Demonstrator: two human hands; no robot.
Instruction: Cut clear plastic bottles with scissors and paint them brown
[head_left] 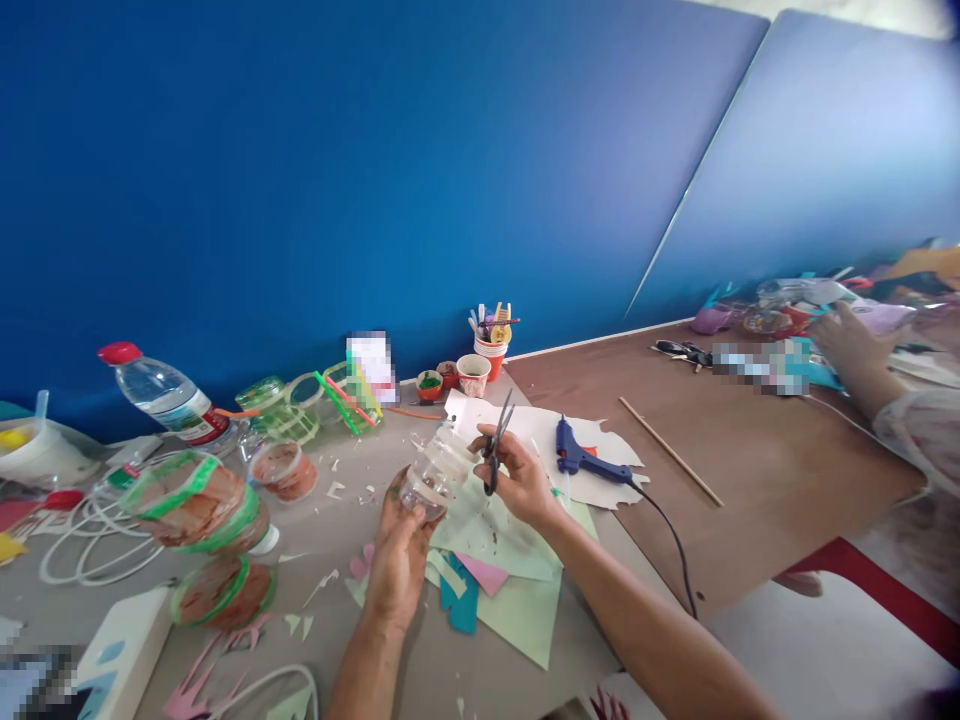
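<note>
My left hand (401, 550) is closed round the lower end of a clear plastic bottle piece (437, 468), which is tilted up to the right. In my right hand (525, 480) is a pair of dark scissors (497, 447), blades pointing up, with the fingers at the handles. The scissors are close beside the top of the bottle piece; I cannot tell whether they touch it. Beneath both hands lie pale green paper sheets (525, 600), with a teal scrap (459, 597) and a pink scrap (484, 573) on them.
A blue glue gun (592, 462) rests on white paper (536, 425), its cord trailing right. A wooden stick (671, 452) lies beyond it. Painted bottle parts (195, 500), a water bottle (172, 400) and cables stand left. Paper cups (474, 373) line the blue partition. Another person's hand (859, 350) is at right.
</note>
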